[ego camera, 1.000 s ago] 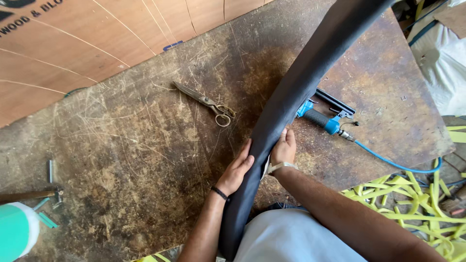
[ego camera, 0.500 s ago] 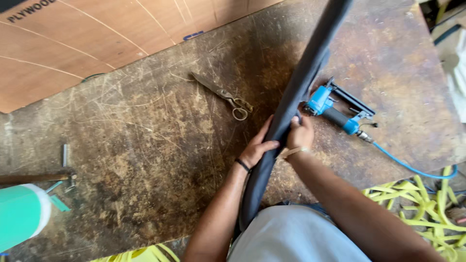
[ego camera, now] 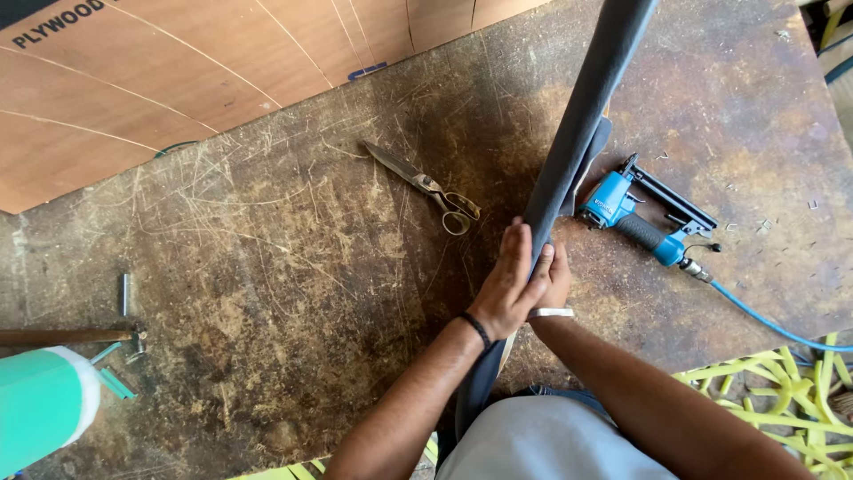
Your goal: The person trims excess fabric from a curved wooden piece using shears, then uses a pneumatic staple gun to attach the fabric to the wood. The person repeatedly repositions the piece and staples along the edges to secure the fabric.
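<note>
Gripping the grey fabric-wrapped strip (ego camera: 582, 133) between both hands, left (ego camera: 511, 280) and right (ego camera: 558, 277), the person risks slippage; it could knock the stapler (ego camera: 635, 213) just beyond.

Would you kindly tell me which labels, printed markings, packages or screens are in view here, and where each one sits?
Plywood sheet: top left, leaning over the workbench; brown, with dark block lettering at its corner and thin curved lines.
Staple gun: right of the dark padded strip; blue body with a small pale label, too small to tell.
No packages or screens.
</note>
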